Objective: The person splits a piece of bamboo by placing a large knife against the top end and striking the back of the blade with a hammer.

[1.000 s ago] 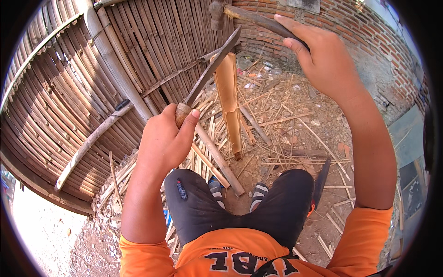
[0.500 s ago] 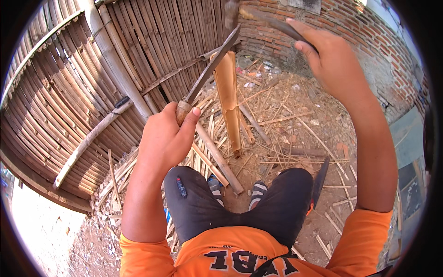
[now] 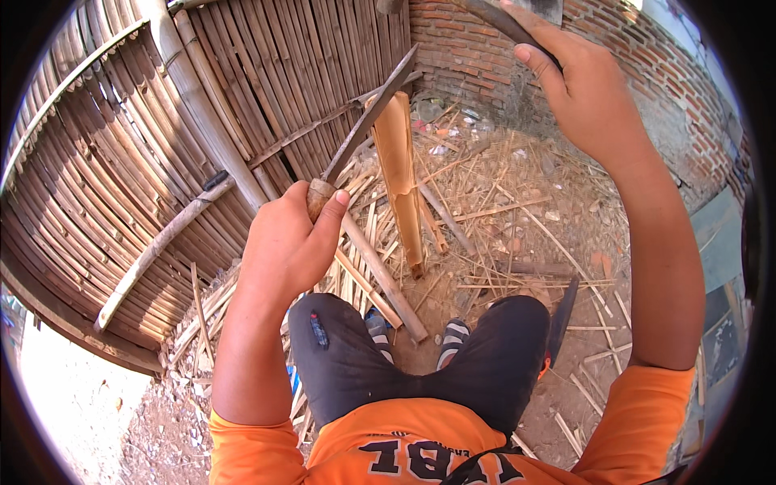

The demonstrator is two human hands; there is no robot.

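My left hand [image 3: 283,242] is closed round the wooden handle of a machete [image 3: 372,117], whose long blade slants up and away to the right. The blade lies across the top end of an upright split bamboo piece [image 3: 398,166], hollow side showing. Whether the edge has bitten into the bamboo I cannot tell. Raised at the upper right, my right hand [image 3: 570,93] grips the dark handle of a hammer [image 3: 505,23]. The hammer's head is mostly cut off by the top edge of the view, above the machete's tip and apart from it.
A bamboo-slat wall [image 3: 234,89] rises on the left, a brick wall [image 3: 469,61] at the back and right. Split bamboo strips [image 3: 517,206] litter the ground, and a bamboo pole [image 3: 384,275] lies near my feet. A second dark blade [image 3: 559,323] is beside my right knee.
My right hand has lifted the hammer slightly; its head has moved up and left, largely out of view. The machete and bamboo have barely shifted.
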